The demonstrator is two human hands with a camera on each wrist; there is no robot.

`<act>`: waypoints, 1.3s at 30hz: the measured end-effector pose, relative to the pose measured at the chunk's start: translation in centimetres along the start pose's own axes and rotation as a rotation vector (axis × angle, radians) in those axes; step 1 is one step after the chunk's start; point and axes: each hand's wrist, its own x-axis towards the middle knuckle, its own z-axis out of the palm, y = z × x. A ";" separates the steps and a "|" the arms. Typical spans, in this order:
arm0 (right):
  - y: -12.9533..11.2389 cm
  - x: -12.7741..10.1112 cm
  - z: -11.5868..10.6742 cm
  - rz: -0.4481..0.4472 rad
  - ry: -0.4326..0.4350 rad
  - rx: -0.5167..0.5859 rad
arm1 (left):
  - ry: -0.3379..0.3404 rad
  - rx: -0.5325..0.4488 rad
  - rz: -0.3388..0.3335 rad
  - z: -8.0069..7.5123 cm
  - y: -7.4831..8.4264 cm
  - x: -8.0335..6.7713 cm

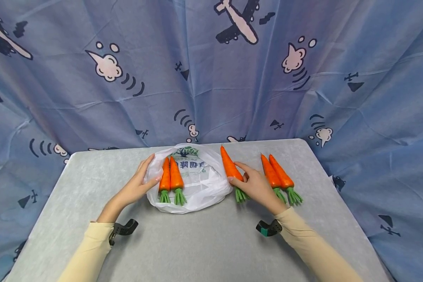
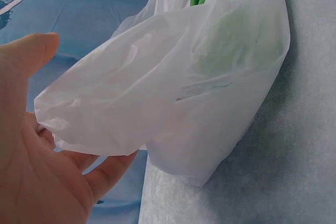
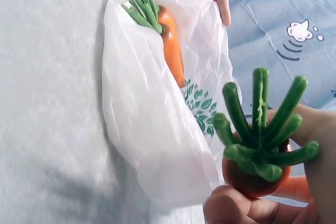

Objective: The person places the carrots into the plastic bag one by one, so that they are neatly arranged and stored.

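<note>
Plastic bag (image 1: pixel 197 184), thin, limp and probably slippery, lies mid-table; left hand (image 1: pixel 135 186) pinches its left edge, best held there. Inside lie two carrots (image 1: pixel 170 178). Just right of the bag, right hand (image 1: pixel 255 186) grips a stiff, light carrot (image 1: pixel 230 166) near its greens.

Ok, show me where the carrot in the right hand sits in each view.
Head: the carrot lies right of centre, beside the bag, gripped by the right hand.
Left wrist: only an orange tip shows at the top edge; whose it is, I cannot tell.
Right wrist: lower right, green top toward the camera.
Shared landmark: the white bag.
</note>
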 end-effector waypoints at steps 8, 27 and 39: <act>-1.1 0.3 1.2 -0.022 -0.016 -0.022 | 0.003 0.006 -0.002 -0.1 0.0 0.0; -3.4 0.2 3.3 -0.078 -0.074 0.027 | 0.000 -0.008 -0.015 -0.1 0.2 0.0; -4.8 0.8 4.2 -0.096 -0.107 0.040 | -0.009 -0.011 -0.015 -0.1 0.4 0.0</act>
